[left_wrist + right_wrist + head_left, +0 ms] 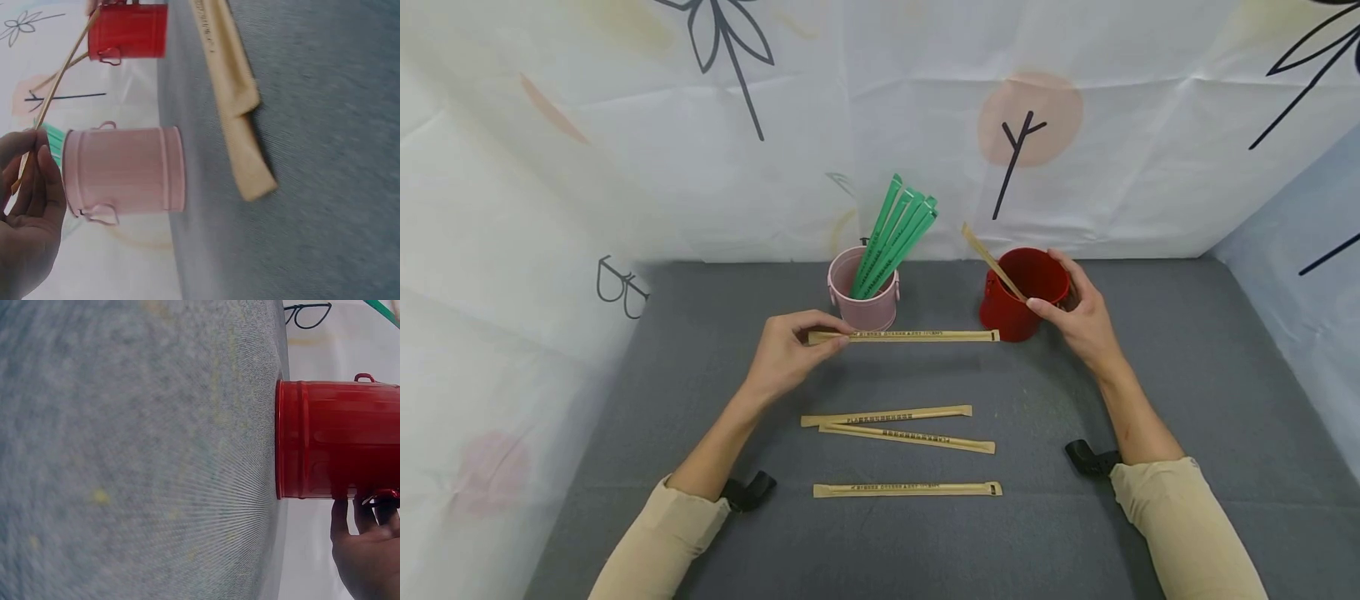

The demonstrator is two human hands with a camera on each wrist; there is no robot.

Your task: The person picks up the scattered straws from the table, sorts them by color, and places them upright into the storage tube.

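My left hand (792,354) pinches one end of a straw in a tan paper wrapper (925,336), held level above the table. In the left wrist view, this straw is clear of the pink bucket (125,169). With thumb and fingers, my right hand (1081,327) grips the right side of a small red bucket (1006,321), thumb at its rim. One tan-wrapped straw (988,258) leans in the red bucket, sticking out to the upper left. Several green-wrapped straws (895,237) stand in the pink bucket, just behind the left hand.
Three more tan-wrapped straws lie on the grey table: an upper one (887,416) and a middle one (910,438), touching near their left ends, and a separate one (906,490) nearer the front. A white patterned cloth (917,108) hangs behind the buckets.
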